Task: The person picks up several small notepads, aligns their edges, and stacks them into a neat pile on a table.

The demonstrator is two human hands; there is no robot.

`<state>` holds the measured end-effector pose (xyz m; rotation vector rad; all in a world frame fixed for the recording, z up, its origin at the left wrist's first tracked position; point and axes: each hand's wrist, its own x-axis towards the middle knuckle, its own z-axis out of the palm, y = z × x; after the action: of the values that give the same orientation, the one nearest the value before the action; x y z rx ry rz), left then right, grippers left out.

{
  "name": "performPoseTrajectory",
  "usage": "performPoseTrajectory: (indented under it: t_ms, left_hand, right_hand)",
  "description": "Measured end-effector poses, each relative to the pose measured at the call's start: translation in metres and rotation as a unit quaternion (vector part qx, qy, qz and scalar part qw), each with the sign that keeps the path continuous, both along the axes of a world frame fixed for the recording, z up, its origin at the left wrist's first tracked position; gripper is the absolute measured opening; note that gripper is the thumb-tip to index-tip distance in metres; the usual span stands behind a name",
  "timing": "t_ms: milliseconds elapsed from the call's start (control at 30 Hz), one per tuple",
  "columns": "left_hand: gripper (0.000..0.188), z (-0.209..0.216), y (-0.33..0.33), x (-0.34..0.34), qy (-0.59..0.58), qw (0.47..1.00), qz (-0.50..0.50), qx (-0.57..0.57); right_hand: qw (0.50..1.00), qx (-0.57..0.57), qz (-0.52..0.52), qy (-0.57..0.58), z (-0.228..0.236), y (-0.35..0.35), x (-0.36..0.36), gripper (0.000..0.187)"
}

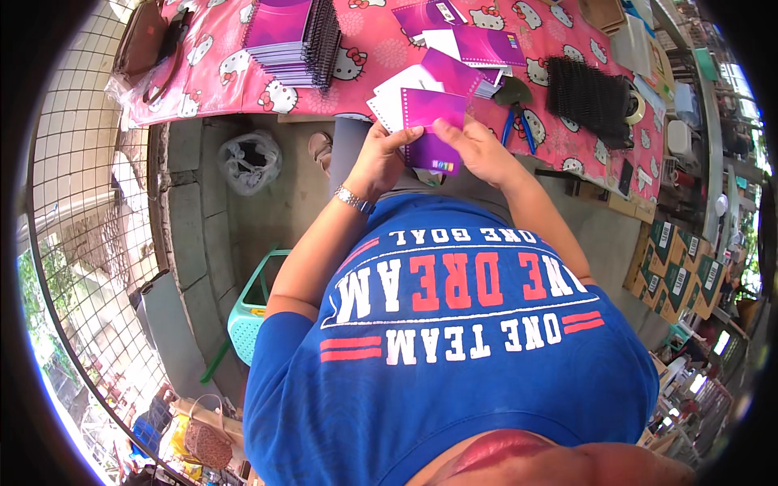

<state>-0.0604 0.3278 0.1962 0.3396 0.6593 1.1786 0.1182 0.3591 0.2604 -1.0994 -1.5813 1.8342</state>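
A purple cover card (435,115) with a row of punched holes along its left edge is held upright between my hands, just off the table's near edge. My left hand (383,155), a metal watch on its wrist, pinches the left side with the thumb on the front. My right hand (480,152) grips the right side, its thumb on the front too; its other fingers are partly hidden. Behind the card, white punched sheets (391,104) and another purple cover (454,73) fan out. Whether my left fingers also hold the white sheets, I cannot tell.
Spiral-bound purple notebooks (279,36) are stacked at the far left of the pink patterned table (356,61). Loose covers (490,44), blue-handled pliers (519,130), black binding coils (587,97) and a tape roll (636,107) lie rightward. A teal stool (247,328) stands beside me.
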Motion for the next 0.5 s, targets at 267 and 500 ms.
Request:
performPoseTrajectory:
  t_ms: [267, 500]
  left_hand:
    - [0.032, -0.014, -0.004, -0.002, -0.028, 0.998, -0.012, -0.047]
    - [0.037, -0.012, -0.004, -0.002, 0.005, 0.991, -0.110, -0.081]
  right_hand:
    - [0.978, 0.136, -0.094, -0.130, -0.008, 0.017, 0.002, 0.052]
    - [0.973, 0.101, -0.206, -0.018, -0.028, 0.036, 0.006, 0.032]
